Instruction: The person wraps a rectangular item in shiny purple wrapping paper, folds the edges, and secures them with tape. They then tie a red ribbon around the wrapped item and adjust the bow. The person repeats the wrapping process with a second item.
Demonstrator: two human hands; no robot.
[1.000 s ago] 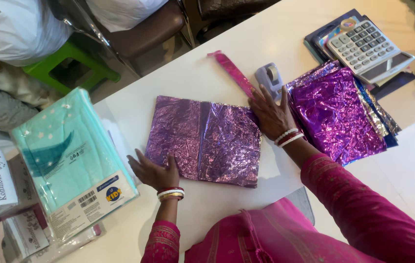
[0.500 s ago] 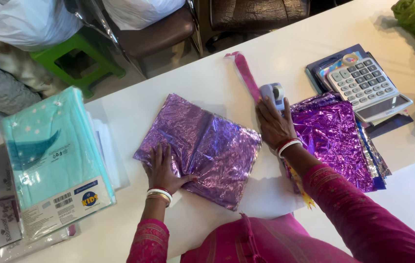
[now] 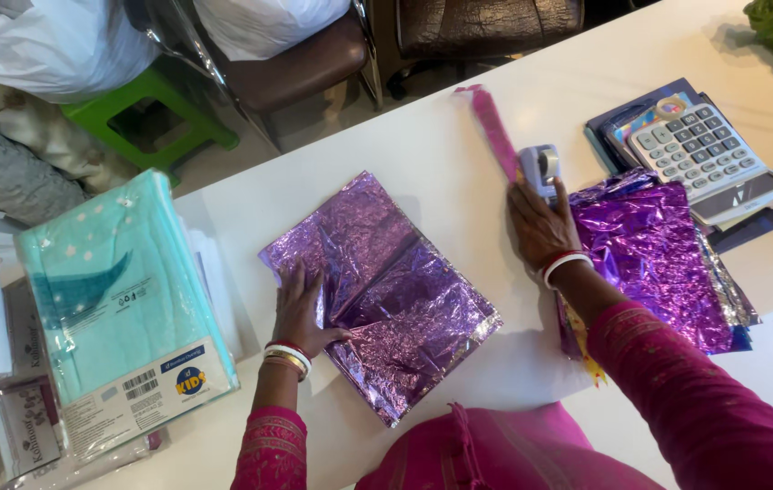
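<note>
Crinkled purple foil sheet (image 3: pixel 395 290), grey tape dispenser (image 3: pixel 541 168), mint polka-dotted packet (image 3: pixel 114 290), white table (image 3: pixel 423 145).

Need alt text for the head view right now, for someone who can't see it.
A person's left hand presses flat on a crinkled purple foil-wrapped parcel on a white table, while the right hand reaches a small tape dispenser. A stack of foil sheets and a calculator lie to the right.
</note>
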